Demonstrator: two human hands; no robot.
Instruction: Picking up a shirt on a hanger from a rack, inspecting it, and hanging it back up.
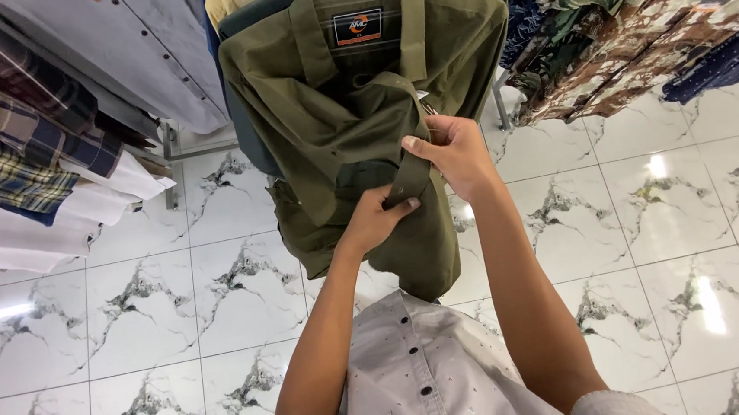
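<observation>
An olive green button-up shirt (pixel 336 106) hangs on a hanger in front of me, collar at the top with a dark label inside. My left hand (pixel 375 220) pinches the shirt's front placket from below. My right hand (pixel 457 154) grips the same strip of fabric a little higher, thumb on top. Both forearms reach up from the bottom of the view. Other hung shirts sit behind the green one.
Plaid and grey shirts (pixel 26 127) hang on a rack at the left. Patterned floral and brown shirts (pixel 634 24) hang at the upper right. A metal rack leg (pixel 171 152) stands on the white marble-tile floor (pixel 649 240). I wear a pale dotted shirt (pixel 424 368).
</observation>
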